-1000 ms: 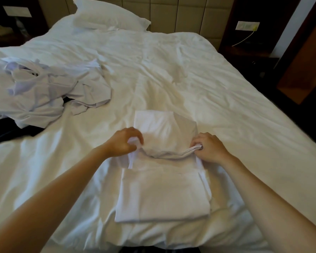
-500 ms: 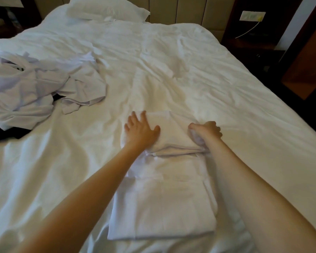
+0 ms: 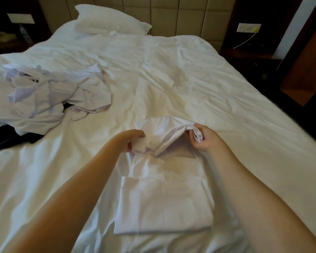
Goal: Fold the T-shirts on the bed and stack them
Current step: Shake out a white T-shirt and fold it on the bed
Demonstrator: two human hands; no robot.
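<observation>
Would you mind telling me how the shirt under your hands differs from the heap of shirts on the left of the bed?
The shirt lies mostly flat, its near end a neat rectangle; the heap is crumpled and tangled. The left hand and right hand both grip the shirt's far end, while nothing touches the heap. Both are pale cloth on the white bed.

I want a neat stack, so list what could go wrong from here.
1. The right hand grips the far end of the T-shirt in a bunch. Laid down like that, it would likely crease.
2. The left hand also pinches the cloth, so a pull could drag the folded layer askew.
</observation>
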